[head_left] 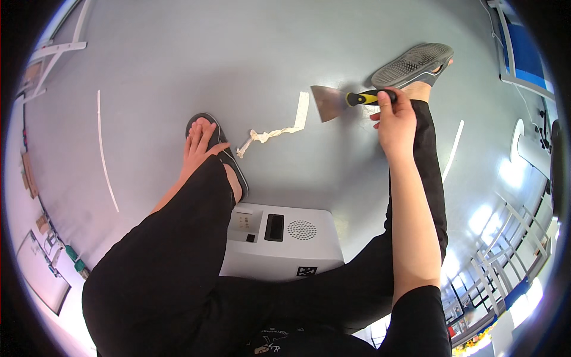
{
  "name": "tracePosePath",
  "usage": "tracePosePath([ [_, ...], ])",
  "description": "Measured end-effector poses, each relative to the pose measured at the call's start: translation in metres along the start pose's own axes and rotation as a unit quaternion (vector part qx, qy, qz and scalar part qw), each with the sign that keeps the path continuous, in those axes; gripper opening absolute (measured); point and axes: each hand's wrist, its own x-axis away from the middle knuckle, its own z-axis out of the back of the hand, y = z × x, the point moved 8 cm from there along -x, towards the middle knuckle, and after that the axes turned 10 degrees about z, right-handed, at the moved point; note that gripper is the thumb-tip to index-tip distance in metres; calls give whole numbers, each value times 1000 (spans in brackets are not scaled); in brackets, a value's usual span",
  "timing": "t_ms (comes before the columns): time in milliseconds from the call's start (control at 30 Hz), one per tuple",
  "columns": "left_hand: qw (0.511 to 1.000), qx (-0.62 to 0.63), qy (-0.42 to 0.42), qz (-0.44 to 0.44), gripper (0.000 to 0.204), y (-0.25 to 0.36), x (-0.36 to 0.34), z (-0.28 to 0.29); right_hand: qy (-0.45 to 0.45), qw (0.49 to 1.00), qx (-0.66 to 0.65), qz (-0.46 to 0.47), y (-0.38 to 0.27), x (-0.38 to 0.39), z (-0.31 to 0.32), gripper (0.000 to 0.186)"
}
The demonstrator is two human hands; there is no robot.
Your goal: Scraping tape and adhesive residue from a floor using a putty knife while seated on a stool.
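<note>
My right hand (397, 128) is closed round the black and yellow handle of a putty knife (330, 103). The wide metal blade points left and hangs beside a pale strip of tape (302, 110) on the grey floor. The upper part of the strip looks flat, while its lower part trails off left as a crumpled, twisted tail (267, 136). Near the end of that tail, my left hand (196, 152) rests over my left sandal (241, 181), fingers stretched and thumb apart, with nothing visible in it.
My right sandal (410, 64) is beyond my right hand. Between my legs sits a white device (321, 238) with a round grille. Thin white lines mark the floor at left (104, 154) and right (454, 150). White metal frames (59, 50) stand along the edges.
</note>
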Motion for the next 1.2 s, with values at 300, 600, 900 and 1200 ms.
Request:
tracePosePath([
  [300,1000,1,17,-22,45,-5,0,-2,43,998,29,28,-5,-5,15,29],
  [600,1000,6,3,1,46,-8,0,-9,90,991,64,77,-14,-3,18,33],
  [900,1000,4,-6,11,48,-7,-1,-9,3,966,203,161,-24,5,-6,40],
  [1200,1000,9,-4,14,46,-3,0,-4,56,994,31,88,-17,2,6,36],
])
